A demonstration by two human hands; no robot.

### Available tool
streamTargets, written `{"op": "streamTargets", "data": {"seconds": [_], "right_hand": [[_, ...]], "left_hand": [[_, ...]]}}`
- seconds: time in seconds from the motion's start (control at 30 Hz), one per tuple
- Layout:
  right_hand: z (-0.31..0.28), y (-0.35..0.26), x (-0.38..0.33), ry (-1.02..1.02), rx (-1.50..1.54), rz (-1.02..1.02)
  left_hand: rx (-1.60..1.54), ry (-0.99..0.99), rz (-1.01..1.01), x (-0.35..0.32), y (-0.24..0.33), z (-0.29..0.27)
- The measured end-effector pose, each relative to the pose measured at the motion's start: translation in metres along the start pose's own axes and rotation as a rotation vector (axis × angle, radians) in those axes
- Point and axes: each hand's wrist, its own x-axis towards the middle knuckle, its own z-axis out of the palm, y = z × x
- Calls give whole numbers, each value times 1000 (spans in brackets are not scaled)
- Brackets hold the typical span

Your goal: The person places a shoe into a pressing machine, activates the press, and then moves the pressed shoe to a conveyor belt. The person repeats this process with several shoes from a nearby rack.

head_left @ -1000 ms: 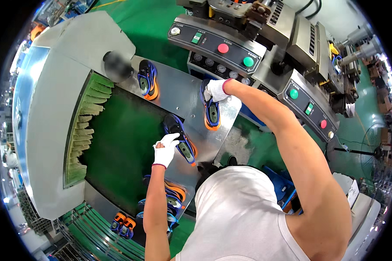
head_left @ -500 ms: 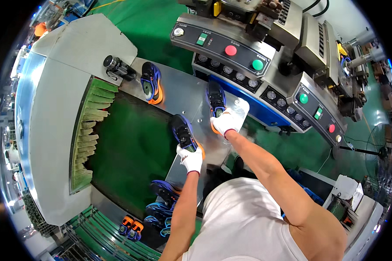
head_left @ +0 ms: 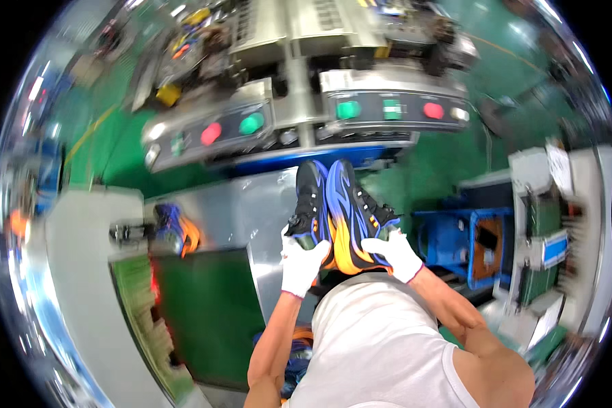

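Note:
Two matching sneakers, black with blue-purple and orange soles, are held side by side in front of my white shirt. My left hand (head_left: 304,265), in a white glove, grips the left sneaker (head_left: 311,200) at its heel. Around the heel of the right sneaker (head_left: 352,211) my gloved right hand (head_left: 396,254) is closed. Both toes point away from me, and the soles face each other, with the right one showing its orange and blue side. Another sneaker (head_left: 177,228) stands on the metal table (head_left: 228,211) to the left.
Beyond the table is a machine with a left control panel (head_left: 214,132) and a right control panel (head_left: 394,107). A dark bottle (head_left: 130,232) lies by the grey housing (head_left: 81,272) with green flaps (head_left: 139,299). At right are a blue crate (head_left: 466,238) and another machine (head_left: 544,251).
Both sneakers have been lifted off the metal table and brought together in front of me. My view has turned right, toward the machine and the blue crate.

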Motion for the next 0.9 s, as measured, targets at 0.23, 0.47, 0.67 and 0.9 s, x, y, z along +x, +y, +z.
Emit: {"op": "streamTargets", "data": {"seconds": [0.23,0.47,0.67,0.9], "right_hand": [[-93,-46,-107,425,403,-306],[-219,-100,-220,1018,565,-834],[-362,-118,-297,1870,-196,-450],[-481,-188,-291,1946,-288,-242]], "left_hand": [[-44,-504,433,-22,135,106],[229,-922,749,-78,293,285],[335,-848,1363,-112,394,497],[602,-783,1322,-152,439,670]]}}
